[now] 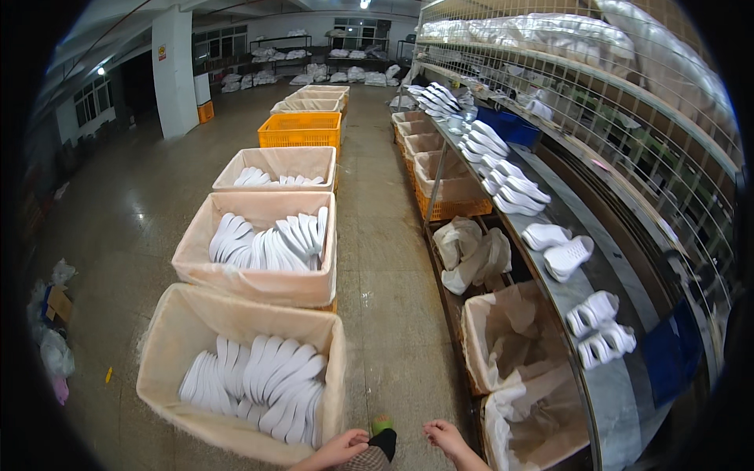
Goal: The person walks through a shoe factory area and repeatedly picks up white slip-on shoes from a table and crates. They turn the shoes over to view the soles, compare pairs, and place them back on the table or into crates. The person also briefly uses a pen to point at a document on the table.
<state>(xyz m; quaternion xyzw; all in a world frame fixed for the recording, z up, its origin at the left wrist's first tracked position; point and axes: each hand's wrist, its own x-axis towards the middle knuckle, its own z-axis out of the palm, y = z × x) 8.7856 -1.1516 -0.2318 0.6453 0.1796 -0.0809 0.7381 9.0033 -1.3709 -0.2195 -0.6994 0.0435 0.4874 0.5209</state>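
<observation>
My left hand (343,447) is low in the picture, beside the near right corner of the closest cloth-lined bin (169,377). Its fingers are loosely bent, with nothing seen in them. White shoe insoles (275,373) lie fanned in rows inside that bin. Across the aisle, my right hand (445,436) hangs with fingers loosely apart, nothing in it. It is nearest to a lined bin (542,416) below the metal bench (628,428). Between my hands show a green shoe (382,425) and a dark trouser leg.
More lined bins (253,276) with insoles stand in a row ahead, then a yellow crate (300,130). White shoes (567,257) sit in groups along the right bench. A wire mesh shelf (589,86) rises behind it. A pillar (173,74) stands back left.
</observation>
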